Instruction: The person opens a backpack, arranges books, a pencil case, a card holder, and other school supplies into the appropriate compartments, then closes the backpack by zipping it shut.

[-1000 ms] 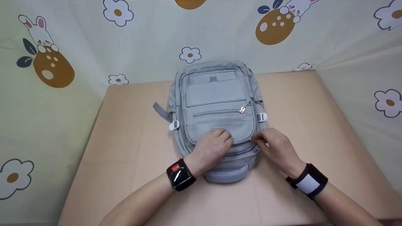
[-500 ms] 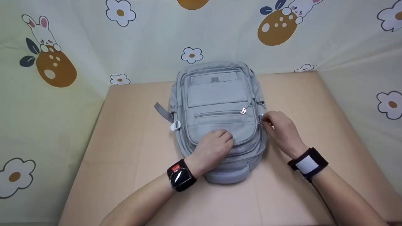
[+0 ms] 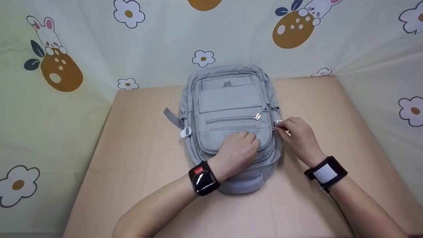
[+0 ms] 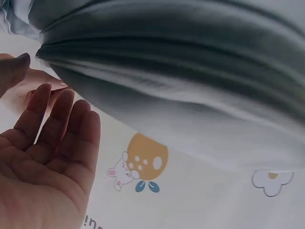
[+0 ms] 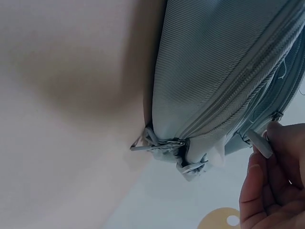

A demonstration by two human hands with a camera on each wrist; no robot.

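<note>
A grey backpack (image 3: 229,96) lies on its back, its front pockets facing up and its top handle (image 3: 243,186) toward me. My right hand (image 3: 300,138) pinches a zipper pull (image 5: 259,143) at the right side of the bag, between thumb and fingertips. Over the lower front of the bag is my left hand (image 3: 236,153). In the left wrist view the left fingers (image 4: 64,126) are loosely bent with nothing between them, close beside the bag's fabric. Whether they touch the bag is not clear.
The bag lies on a light brown tabletop (image 3: 142,148). A patterned curtain (image 3: 158,49) closes off the back and sides. A loose strap (image 3: 173,118) sticks out left, near a white buckle (image 3: 186,132). A metal zipper pull (image 3: 257,116) rests on the front pocket.
My right hand has moved up along the bag's right side with the zipper pull, then stayed there. My left hand has shifted right across the bag's front.
</note>
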